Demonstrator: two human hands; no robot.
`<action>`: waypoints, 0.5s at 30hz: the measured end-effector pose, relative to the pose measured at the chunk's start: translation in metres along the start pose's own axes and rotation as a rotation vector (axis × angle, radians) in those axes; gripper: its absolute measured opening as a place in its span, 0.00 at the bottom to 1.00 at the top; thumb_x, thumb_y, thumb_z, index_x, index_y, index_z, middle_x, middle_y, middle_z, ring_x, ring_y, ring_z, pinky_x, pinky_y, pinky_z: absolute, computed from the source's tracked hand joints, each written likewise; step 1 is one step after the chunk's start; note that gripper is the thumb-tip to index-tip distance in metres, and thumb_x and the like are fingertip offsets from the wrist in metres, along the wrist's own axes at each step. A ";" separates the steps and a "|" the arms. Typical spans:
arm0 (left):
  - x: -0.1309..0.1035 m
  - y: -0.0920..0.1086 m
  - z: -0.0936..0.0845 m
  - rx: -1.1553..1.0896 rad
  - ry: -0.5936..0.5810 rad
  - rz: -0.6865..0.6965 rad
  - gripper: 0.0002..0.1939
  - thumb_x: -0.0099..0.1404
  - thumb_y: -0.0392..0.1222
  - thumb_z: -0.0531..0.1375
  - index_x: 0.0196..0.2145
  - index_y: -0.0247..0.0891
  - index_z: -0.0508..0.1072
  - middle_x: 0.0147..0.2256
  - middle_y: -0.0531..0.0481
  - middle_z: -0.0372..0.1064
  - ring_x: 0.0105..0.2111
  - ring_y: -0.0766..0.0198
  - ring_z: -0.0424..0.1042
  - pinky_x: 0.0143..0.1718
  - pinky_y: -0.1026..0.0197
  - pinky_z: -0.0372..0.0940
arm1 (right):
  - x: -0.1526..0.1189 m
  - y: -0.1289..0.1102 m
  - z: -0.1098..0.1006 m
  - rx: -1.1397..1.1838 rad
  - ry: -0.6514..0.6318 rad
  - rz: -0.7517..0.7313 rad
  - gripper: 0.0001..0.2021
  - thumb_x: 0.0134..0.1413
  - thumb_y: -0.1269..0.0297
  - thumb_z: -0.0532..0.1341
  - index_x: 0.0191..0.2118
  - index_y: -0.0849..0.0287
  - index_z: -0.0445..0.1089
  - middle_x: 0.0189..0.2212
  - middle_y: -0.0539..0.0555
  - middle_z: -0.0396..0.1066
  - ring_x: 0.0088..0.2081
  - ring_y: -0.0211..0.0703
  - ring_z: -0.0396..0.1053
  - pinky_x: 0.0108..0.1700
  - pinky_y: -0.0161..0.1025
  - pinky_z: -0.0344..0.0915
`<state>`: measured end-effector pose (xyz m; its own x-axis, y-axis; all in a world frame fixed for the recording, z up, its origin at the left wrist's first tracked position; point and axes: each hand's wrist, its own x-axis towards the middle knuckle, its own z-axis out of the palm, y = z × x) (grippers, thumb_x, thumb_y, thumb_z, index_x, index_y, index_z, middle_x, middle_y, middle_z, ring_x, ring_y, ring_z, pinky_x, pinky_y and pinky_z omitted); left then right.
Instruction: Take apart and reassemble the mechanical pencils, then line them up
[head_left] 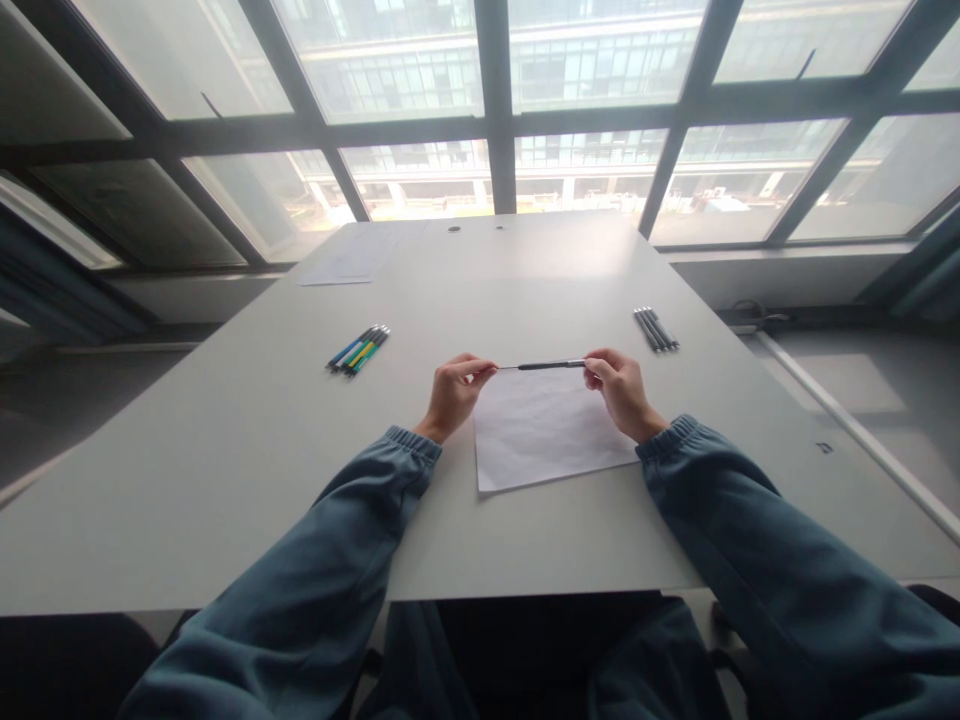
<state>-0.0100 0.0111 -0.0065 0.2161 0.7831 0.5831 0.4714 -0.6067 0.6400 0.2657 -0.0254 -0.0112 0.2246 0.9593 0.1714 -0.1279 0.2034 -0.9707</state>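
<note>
Between my two hands a black pen (551, 365) lies level above a stack of white paper (551, 430). My right hand (616, 388) pinches the pen at its right end. A thin pale pen refill (508, 368) sticks out of the pen's left end, in line with it. Its outer tip is pinched between the thumb and finger of my left hand (457, 390). Whether the refill is seated deep in the barrel is hidden. The paper lies on the white table below, partly covered by my right hand and wrist.
On the left lies a bundle of pens (358, 350) in black, blue, yellow and green. Several dark pens (655, 329) lie side by side on the right. More paper sheets (345, 255) rest at the far left of the white table (247, 470). A small dark round object (454, 229) sits near the far edge.
</note>
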 end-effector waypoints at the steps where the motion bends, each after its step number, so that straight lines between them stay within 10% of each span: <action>1: 0.002 -0.003 -0.004 0.013 0.010 -0.001 0.09 0.67 0.44 0.64 0.35 0.38 0.82 0.34 0.47 0.77 0.32 0.64 0.73 0.29 0.63 0.63 | 0.000 0.000 -0.001 0.013 0.009 0.002 0.04 0.49 0.64 0.64 0.30 0.60 0.73 0.19 0.48 0.66 0.23 0.35 0.61 0.27 0.36 0.58; 15: 0.008 -0.013 -0.018 0.040 0.092 -0.060 0.12 0.68 0.46 0.62 0.36 0.36 0.81 0.34 0.46 0.77 0.33 0.63 0.73 0.30 0.64 0.65 | 0.010 0.001 -0.007 -0.042 0.210 0.004 0.09 0.47 0.61 0.65 0.33 0.60 0.73 0.24 0.51 0.72 0.25 0.37 0.66 0.26 0.35 0.61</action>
<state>-0.0303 0.0225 -0.0012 0.1075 0.8011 0.5888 0.5153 -0.5514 0.6560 0.2748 -0.0171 -0.0117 0.4208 0.8973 0.1333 -0.0893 0.1872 -0.9782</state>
